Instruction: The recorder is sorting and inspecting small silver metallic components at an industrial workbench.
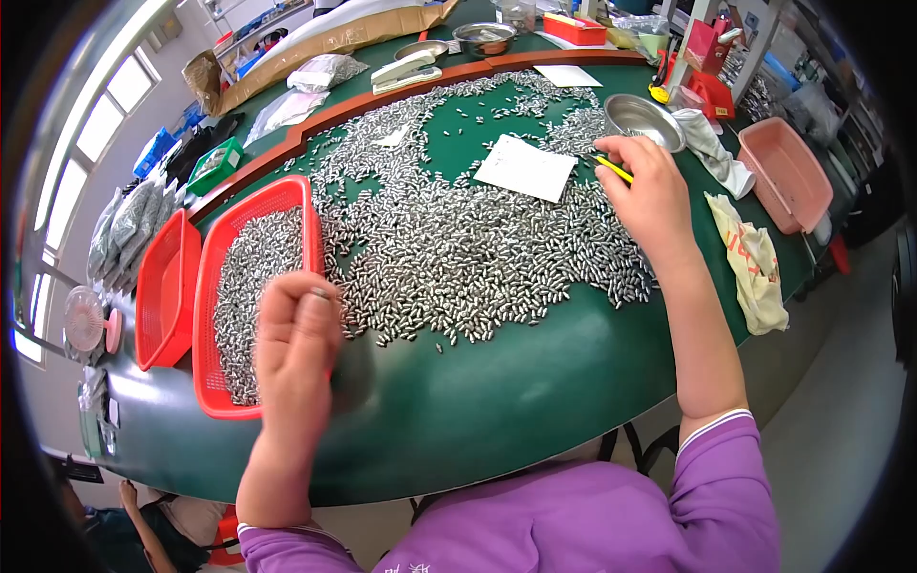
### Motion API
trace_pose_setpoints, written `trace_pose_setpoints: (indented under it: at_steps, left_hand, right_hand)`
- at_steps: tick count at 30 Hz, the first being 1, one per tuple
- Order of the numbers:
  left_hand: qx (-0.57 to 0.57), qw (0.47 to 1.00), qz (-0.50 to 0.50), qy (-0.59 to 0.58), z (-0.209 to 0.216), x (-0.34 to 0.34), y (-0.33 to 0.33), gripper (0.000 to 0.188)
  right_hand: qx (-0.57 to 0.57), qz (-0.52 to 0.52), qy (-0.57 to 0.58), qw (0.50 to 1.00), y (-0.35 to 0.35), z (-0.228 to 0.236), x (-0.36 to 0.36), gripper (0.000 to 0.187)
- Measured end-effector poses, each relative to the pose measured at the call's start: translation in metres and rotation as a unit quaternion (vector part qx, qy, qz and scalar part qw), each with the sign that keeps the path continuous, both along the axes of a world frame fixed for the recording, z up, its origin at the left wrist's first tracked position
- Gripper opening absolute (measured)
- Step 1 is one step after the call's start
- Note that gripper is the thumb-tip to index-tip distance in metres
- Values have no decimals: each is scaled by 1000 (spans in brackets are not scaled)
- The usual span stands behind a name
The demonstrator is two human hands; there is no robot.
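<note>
Pile: silver, spindle-shaped metal pieces [468, 248], spread wide and loose; thick in the middle, thinner and scattered toward the far side. This is the landmark.
Left hand: own left hand [298, 320], raised at near-left edge of pile, seen in front of the filled basket; fingers curled in, thumb against them. Cannot tell if a piece is pinched there.
Right hand: own right hand [645, 186], over right side of pile; thumb and fingers clamped on a slim yellow tool [617, 170], its far end hidden by the hand.
Hands: well apart, one at each side of pile.
Filled basket: red plastic basket [312, 229], just left of pile, loaded with the same pieces.
Second basket: red tray [164, 320], farther left of pile.
Paper: white sheet [525, 169], lying on right-far part of pile, tilted.
Bowl: round steel bowl [645, 116], at far-right edge of pile.
Cloths: greyish cloth [712, 153] and pale yellow cloth [748, 260], both right of pile.
Tub: pink tub [783, 177], farther right of pile.
Stapler: white stapler [406, 74], beyond pile.
Table: green tabletop [497, 411], under pile, bare stretch on near side.
</note>
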State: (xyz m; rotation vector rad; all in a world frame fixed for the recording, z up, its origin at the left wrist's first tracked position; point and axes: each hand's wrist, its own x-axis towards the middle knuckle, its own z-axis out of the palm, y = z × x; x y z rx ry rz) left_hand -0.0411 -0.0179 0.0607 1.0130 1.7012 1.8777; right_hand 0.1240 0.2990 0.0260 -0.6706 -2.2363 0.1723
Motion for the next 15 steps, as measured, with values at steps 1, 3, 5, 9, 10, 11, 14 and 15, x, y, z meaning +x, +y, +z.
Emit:
trace_pose_setpoints:
  at_steps: [1, 3, 5, 9, 10, 11, 14, 15]
  left_hand:
    - [-7, 987, 109, 119, 1, -16, 0, 9]
    - [-92, 914, 218, 329, 7, -44, -5, 11]
    - [-247, 837, 254, 418, 15, -60, -14, 7]
    - [-354, 772, 252, 464, 6, -67, -23, 7]
    - [-375, 748, 268, 478, 6, -65, -23, 8]
    - [-396, 722, 284, 491, 7, -63, -24, 8]
    - [-272, 733, 271, 562, 22, -54, -23, 7]
    - [-222, 723, 272, 596, 26, -45, -20, 5]
  right_hand:
    - [17, -32, -9, 999, 8, -1, 5, 21]
    - [12, -86, -59, 994, 20, -9, 12, 24]
    - [6, -130, -114, 985, 23, -15, 13, 25]
    - [11, -152, -147, 977, 42, -29, 19, 26]
    - [-1, -154, -149, 977, 45, -31, 20, 25]
    - [-14, -156, -151, 976, 46, -33, 20, 25]
    - [-39, -154, -161, 974, 48, -35, 19, 24]
    - [-22, -157, -158, 975, 52, -40, 18, 23]
